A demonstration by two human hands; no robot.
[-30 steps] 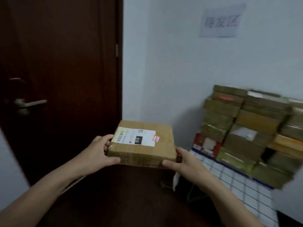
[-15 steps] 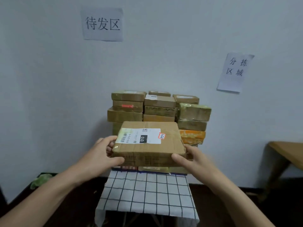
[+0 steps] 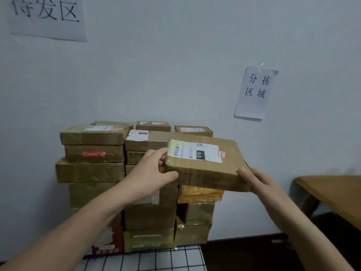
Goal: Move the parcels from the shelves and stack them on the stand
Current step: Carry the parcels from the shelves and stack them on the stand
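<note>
- The left hand [image 3: 150, 170] grips the left end of a labelled parcel [image 3: 205, 167], thumb across its front face. The right hand [image 3: 259, 180] holds the right front corner, fingers hidden beneath.
- The parcel hangs in the air, slightly tilted, in front of the right side of the stacked parcels [image 3: 91, 171] and just above an orange parcel [image 3: 199, 195].
- This looks like the placing step. The next move seems to call for levelling the parcel and setting it squarely on the orange one, flush with its neighbours so the column stays steady.
- The stack stands at the back edge of the stand [image 3: 156, 259], which has a checked cloth, against the wall.
- Two paper signs [image 3: 256, 92] hang on the pale wall; a wooden table [image 3: 332, 194] stands to the right.
</note>
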